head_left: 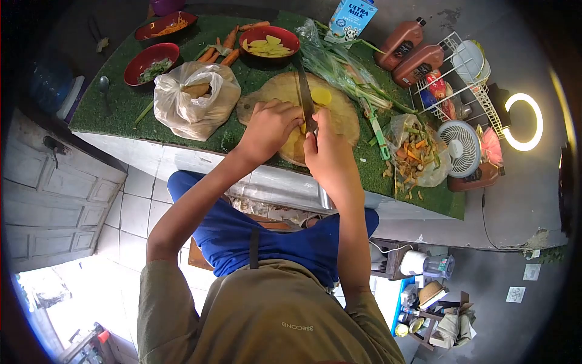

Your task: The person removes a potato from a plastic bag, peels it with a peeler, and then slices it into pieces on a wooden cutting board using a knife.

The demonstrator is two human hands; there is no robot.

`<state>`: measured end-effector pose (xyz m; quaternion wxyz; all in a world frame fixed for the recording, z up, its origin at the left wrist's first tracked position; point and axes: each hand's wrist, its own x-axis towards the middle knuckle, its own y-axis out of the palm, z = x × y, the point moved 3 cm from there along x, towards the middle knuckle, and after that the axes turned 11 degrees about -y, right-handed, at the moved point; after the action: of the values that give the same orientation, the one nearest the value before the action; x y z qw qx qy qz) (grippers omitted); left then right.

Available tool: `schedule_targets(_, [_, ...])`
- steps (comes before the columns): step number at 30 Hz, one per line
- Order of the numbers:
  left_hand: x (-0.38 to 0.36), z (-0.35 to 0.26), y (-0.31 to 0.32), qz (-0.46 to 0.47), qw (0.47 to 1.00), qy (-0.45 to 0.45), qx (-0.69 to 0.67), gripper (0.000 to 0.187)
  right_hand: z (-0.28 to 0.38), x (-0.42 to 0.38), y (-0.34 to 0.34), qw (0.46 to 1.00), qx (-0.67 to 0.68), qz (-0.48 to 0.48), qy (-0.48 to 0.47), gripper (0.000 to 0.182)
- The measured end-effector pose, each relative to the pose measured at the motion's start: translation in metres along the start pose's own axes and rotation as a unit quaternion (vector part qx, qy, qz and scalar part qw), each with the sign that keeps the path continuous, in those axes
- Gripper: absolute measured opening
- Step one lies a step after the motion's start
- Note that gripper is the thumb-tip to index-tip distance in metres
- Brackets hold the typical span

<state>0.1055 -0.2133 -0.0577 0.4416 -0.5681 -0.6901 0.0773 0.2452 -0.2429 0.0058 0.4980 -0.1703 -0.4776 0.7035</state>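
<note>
My right hand [330, 145] is closed around the handle of a kitchen knife [304, 91], its long blade pointing away from me across the round wooden cutting board [348, 115]. Left of the blade, my left hand [273, 128] has its fingers curled down on a piece of yellow potato, mostly hidden beneath them. A round potato slice [321, 96] lies on the board right of the blade. Just behind the board stands a red bowl [291, 37] holding yellow potato pieces [267, 46].
Left of the board sit a tied plastic bag [197, 109], carrots [229, 41] and red bowls of chopped greens [130, 74] and shredded carrot [145, 33]. To the right are leeks [351, 73], a green peeler [381, 138], a bag of peelings [418, 151], a small fan [459, 147] and bottles [403, 42].
</note>
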Motion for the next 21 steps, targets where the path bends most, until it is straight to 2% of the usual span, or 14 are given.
schedule_targets(5, [0.001,0.000,0.000,0.001,1.000,-0.001,-0.010,0.009,0.003,0.002,0.000,1.000,-0.007,0.009,0.012,0.030])
schedule_targets(8, [0.001,0.000,-0.001,0.003,1.000,-0.003,-0.007,0.009,-0.002,0.002,0.005,0.999,-0.008,-0.022,-0.028,0.031])
schedule_targets(11, [0.000,0.001,0.000,-0.002,1.000,0.001,-0.010,0.010,-0.006,0.006,0.009,1.000,0.016,0.007,0.015,0.031])
schedule_targets(17, [0.001,0.005,0.003,0.001,1.000,-0.001,-0.004,0.011,-0.014,0.007,0.023,0.999,-0.016,-0.011,-0.036,0.032])
schedule_targets(21, [0.000,0.003,0.002,0.010,1.000,-0.014,0.011,0.011,-0.017,0.006,0.015,0.999,0.048,0.024,0.010,0.033])
